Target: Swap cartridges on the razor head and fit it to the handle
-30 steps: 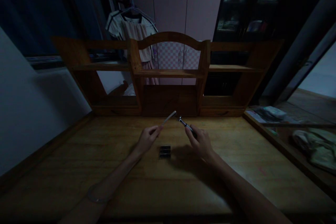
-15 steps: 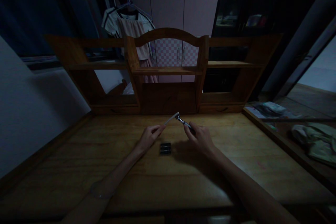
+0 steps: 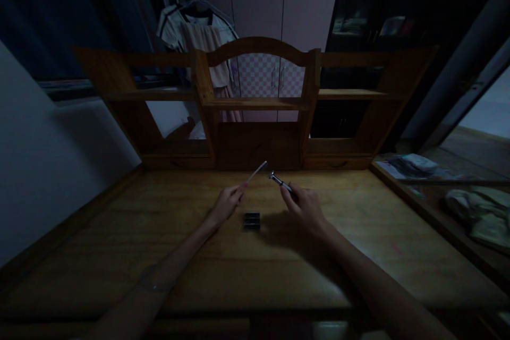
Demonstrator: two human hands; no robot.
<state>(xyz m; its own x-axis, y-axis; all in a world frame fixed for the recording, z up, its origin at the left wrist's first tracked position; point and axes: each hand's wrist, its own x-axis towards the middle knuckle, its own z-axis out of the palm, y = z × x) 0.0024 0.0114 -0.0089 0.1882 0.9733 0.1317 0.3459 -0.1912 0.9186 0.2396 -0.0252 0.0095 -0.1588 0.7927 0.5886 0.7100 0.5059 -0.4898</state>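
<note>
My left hand (image 3: 230, 203) is closed around the lower end of a toothbrush (image 3: 253, 173), a thin pale stick with a darker bristle patch near its raised tip. In my right hand (image 3: 305, 204) is a razor (image 3: 281, 182) with a shiny metal neck and a dark grip, its small head angled up to the left. A short gap separates the brush tip from the razor head. Below and between both hands, a small black case (image 3: 252, 221) with several dark strips lies on the wooden desk (image 3: 191, 271). Dim light hides finer detail.
A wooden shelf unit (image 3: 258, 104) stands along the desk's far edge. Clothes hang on a hanger (image 3: 203, 37) behind it, before a pink wardrobe (image 3: 257, 5). To the right are crumpled cloth (image 3: 478, 212) and a plastic-wrapped bundle (image 3: 418, 163) beyond the desk's raised edge.
The toothbrush head has come away from the razor head and moved slightly up and left. My right hand holds the razor in nearly the same place. The view has shifted a little.
</note>
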